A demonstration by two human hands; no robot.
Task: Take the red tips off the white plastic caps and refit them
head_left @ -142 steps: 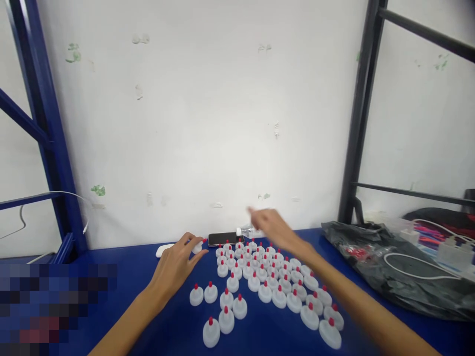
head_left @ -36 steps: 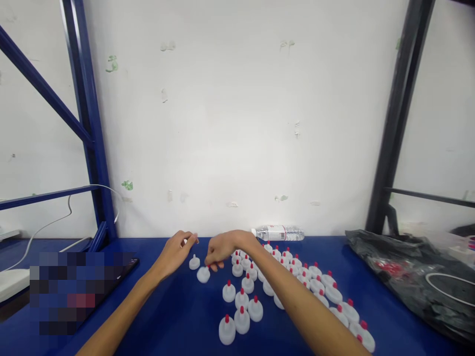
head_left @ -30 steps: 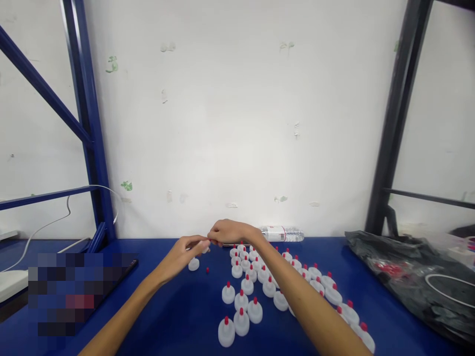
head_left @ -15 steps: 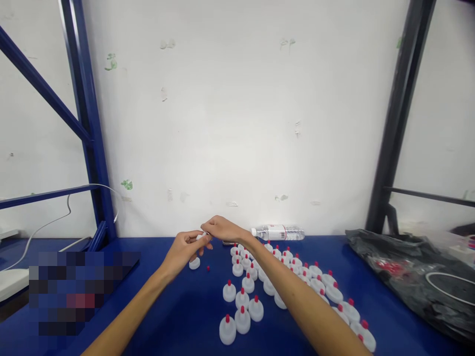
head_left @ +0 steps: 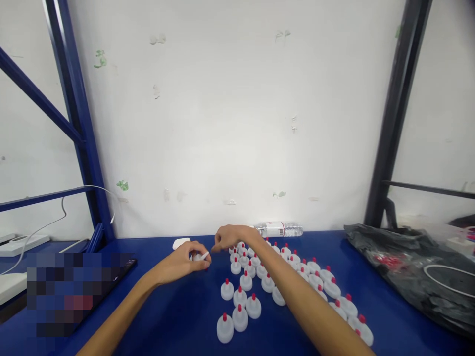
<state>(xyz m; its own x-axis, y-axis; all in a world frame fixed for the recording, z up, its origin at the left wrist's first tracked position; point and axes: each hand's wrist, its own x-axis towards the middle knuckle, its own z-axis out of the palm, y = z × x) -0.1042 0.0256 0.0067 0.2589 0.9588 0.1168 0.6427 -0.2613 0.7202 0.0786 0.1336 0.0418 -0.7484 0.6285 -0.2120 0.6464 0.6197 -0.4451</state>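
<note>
My left hand (head_left: pixel 185 261) is wrapped round a small white bottle top (head_left: pixel 200 256) with a pointed nozzle, tilted to the right. A white oval piece (head_left: pixel 181 243) shows just behind that hand. To the right, apart from it, my right hand (head_left: pixel 227 238) hovers over the table with its fingers bent and the index finger pointing left; whether anything lies between its fingers is too small to tell. Beneath and beside my right forearm stand several white bottle tops with red tips (head_left: pixel 246 281) in loose rows.
A clear water bottle (head_left: pixel 276 229) lies against the wall. On the right is a black plastic bag (head_left: pixel 408 277) with small red pieces. A dark device (head_left: pixel 124 269) lies at the left, near white power strips (head_left: pixel 24 244). Metal posts flank the blue table (head_left: pixel 178 316).
My right hand has parted from the white bottle top and moved slightly right. My left hand still holds it, now lower, with the nozzle showing. The view has shifted slightly.
</note>
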